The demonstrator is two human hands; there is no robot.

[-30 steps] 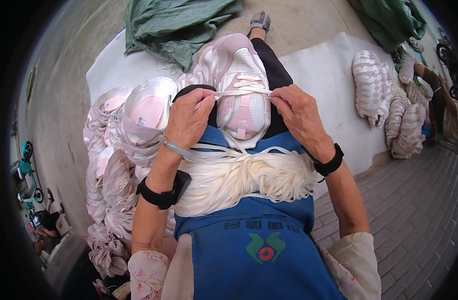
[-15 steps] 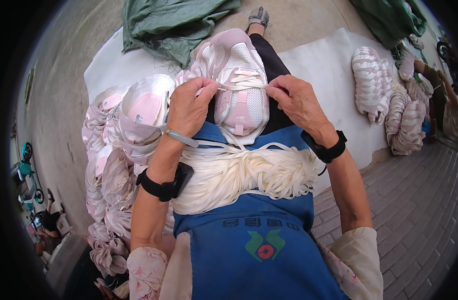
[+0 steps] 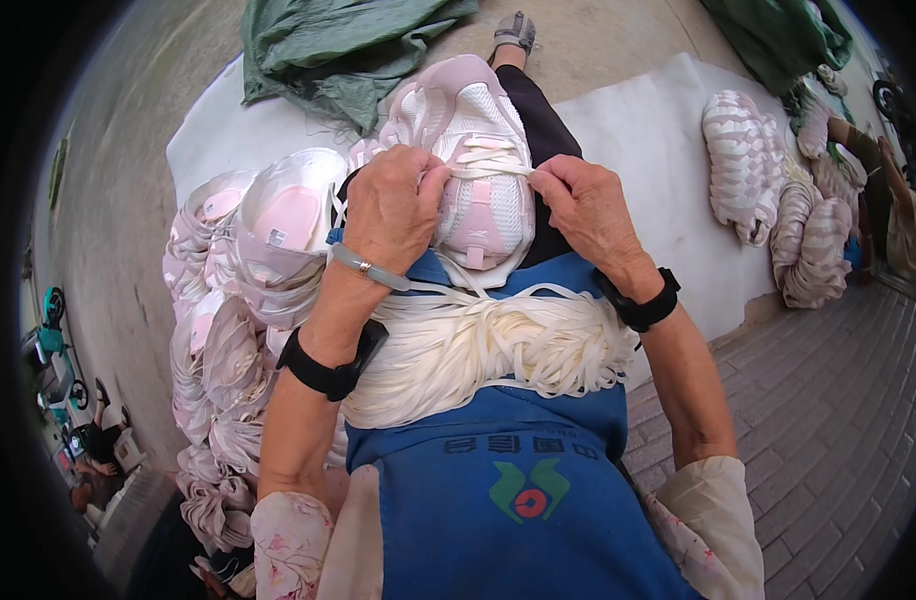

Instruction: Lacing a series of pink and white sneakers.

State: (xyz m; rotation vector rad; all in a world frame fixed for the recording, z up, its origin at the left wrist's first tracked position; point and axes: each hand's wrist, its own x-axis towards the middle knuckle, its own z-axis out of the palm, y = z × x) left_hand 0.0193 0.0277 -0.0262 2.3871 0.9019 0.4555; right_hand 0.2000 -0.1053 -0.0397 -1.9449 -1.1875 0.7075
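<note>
A pink and white shoe upper point(image 3: 478, 243) lies over my lap, with white lacing across its opening. My left hand point(image 3: 390, 208) is closed in a pinch at the left side of the shoe upper, gripping one end of a flat cream shoelace point(image 3: 490, 172). On the opposite side, my right hand point(image 3: 590, 208) pinches the other end, so the lace runs straight across between them. Its ends are hidden by my fingers. Just below the shoe upper, a thick bundle of loose cream laces point(image 3: 478, 345) rests on my blue apron point(image 3: 448, 480).
Stacked pink and white shoe uppers point(image 3: 233, 350) stand close on my left. More bundled uppers point(image 3: 743, 165) lie on a white sheet point(image 3: 643, 150) at the right. Green cloth point(image 3: 348, 50) is heaped ahead. Another person's arm point(image 3: 898, 185) shows at the far right.
My left hand has shifted right, closer to the shoe upper, and rolled so its back shows more. My right hand has moved slightly left and down. Both still pinch the lace.
</note>
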